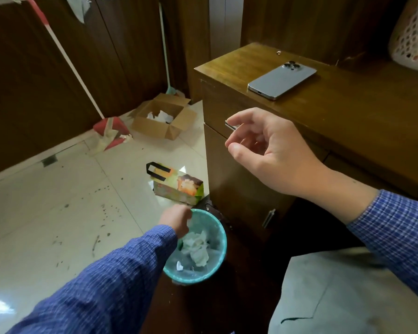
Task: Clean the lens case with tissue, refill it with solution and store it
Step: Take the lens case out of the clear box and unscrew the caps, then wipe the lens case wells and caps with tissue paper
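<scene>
White crumpled tissue already lies in the bin under the loosely curled left hand, the right hand hangs open and empty by the drawer handle, and with no lens case in sight, refilling and storing look undone.

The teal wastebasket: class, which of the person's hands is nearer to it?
Left. The left hand is right at the rim of the teal wastebasket, above the crumpled tissue; the right hand is higher, by the drawer handle.

Left hand reaches down; right hand hovers, fingers loosely curled
</scene>
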The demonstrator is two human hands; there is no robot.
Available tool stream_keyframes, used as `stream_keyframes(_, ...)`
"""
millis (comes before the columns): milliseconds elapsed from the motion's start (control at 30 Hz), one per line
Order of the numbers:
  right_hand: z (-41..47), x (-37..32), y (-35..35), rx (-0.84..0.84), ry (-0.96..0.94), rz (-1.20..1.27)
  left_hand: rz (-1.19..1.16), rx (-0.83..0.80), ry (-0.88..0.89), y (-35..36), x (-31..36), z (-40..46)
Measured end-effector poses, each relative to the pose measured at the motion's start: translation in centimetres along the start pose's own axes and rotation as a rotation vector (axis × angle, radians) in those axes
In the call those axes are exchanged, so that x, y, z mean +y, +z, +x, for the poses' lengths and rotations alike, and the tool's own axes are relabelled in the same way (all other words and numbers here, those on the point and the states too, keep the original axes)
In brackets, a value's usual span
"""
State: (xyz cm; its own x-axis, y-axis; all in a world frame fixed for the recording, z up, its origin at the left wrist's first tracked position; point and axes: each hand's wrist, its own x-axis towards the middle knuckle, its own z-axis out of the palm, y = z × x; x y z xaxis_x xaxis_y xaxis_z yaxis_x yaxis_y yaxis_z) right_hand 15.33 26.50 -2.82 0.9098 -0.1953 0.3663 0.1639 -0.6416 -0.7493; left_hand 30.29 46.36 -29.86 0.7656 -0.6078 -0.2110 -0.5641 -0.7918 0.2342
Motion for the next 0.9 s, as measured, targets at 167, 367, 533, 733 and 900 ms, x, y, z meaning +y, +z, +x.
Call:
stream_keyframes(167,-0.6,-0.9,-1.9,-0.009,-0.019,-0.022,-0.356,0.091,-0.128,-2.4,1.9,0.5)
stream_keyframes(367,-2.7,-1.7,-7.5,0.049,0.016,-0.044,-0.884,0.193,0.019,-15.2,8.3,-0.6)
stream_keyframes(533,-6.3,-1.8,-14.8,0.195,0.063,-0.120,-1.147,0.178,0.357,-24.5,18.5,-3.8)
stream_keyframes(733,-13.0,-0.5,-24.9,0.377,0.190,-0.182,-1.295,-0.142,0.711,-25.9,36.1,-5.1)
stream_keyframes(900,-21.1,1.5,-32.7,0.530,0.305,-0.201,-1.285,-0.370,0.788,-22.1,49.6,-6.7)
